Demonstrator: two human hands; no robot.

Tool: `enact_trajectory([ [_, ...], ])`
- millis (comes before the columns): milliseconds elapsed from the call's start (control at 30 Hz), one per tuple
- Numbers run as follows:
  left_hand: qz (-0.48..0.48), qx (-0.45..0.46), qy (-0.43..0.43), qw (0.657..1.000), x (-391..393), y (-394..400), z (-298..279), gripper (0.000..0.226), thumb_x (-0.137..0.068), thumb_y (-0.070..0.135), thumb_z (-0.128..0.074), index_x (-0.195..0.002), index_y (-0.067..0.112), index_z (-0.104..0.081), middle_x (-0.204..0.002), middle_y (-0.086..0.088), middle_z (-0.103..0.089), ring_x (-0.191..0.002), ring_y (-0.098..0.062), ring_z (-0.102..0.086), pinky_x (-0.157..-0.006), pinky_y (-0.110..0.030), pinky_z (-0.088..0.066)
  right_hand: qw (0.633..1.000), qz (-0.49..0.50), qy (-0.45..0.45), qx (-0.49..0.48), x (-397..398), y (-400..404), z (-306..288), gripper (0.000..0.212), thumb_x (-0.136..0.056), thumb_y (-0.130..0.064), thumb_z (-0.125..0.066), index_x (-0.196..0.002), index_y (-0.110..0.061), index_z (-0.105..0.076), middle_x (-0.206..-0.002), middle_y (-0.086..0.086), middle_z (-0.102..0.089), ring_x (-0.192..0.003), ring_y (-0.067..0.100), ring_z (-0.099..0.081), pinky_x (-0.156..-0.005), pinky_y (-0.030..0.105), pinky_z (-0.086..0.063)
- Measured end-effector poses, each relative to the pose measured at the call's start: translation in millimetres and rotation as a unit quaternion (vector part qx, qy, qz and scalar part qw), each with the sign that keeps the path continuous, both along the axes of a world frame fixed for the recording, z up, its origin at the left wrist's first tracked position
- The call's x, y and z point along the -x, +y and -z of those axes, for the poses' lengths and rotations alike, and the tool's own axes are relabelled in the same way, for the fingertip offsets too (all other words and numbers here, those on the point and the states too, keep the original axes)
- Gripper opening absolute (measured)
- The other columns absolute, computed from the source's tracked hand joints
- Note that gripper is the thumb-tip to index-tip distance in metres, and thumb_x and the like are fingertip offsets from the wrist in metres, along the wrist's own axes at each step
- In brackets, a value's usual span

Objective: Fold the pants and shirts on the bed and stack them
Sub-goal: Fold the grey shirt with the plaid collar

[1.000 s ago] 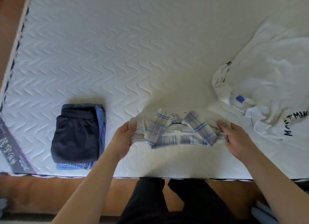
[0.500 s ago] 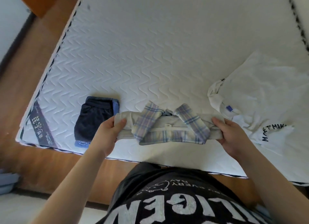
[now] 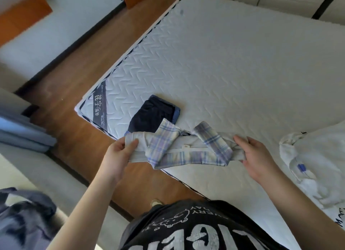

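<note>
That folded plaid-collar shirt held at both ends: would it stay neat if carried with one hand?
Probably not. The plaid-collar shirt looks soft and floppy: its middle dips between the left hand and right hand, each with a grip on one end. It seems light, lifted by fingertips. The loose collar flaps would likely flop open.

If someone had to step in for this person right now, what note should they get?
Left hand and right hand each grip one end of the folded plaid-collared shirt, lifted near the mattress edge.
Done: dark pants lie folded on a blue garment near the corner.
Left: set this shirt on that stack, then fold and stack the crumpled white shirt on the right.
</note>
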State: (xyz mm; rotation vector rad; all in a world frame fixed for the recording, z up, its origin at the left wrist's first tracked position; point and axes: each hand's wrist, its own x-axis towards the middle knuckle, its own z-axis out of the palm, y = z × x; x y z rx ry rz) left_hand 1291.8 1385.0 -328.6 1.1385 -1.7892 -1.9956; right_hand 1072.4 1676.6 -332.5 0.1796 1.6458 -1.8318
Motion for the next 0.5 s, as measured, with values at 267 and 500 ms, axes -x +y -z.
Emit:
enact_trajectory([
  [267, -0.087, -0.007, -0.003, 0.996, -106.8, -74.2, 12.9, 0.040, -0.078, 0.053, -0.073, -0.106, 0.024, -0.073, -0.103, -0.007, -0.075, -0.093, -0.026, -0.072, -0.080, -0.037, -0.055, 0.994, -0.094, 0.017, -0.045, -46.5, -126.6, 9.2, 0.023, -0.091, -0.015, -0.063, -0.076, -0.021, -0.079, -0.076, 0.004, -0.075, -0.065, 0.014, -0.071, -0.052, 0.021, -0.052],
  [500, -0.162, -0.025, 0.016, 0.986, -180.1, -128.5, 20.7, 0.038, -0.082, 0.045, -0.071, -0.110, 0.020, -0.071, -0.107, -0.011, -0.073, -0.096, -0.029, -0.071, -0.085, -0.040, -0.053, 0.986, -0.160, 0.030, -0.048, -83.2, -230.7, 18.2, 0.012, -0.091, -0.016, -0.065, -0.089, -0.009, -0.074, -0.087, 0.013, -0.075, -0.076, 0.023, -0.072, -0.063, 0.029, -0.055],
])
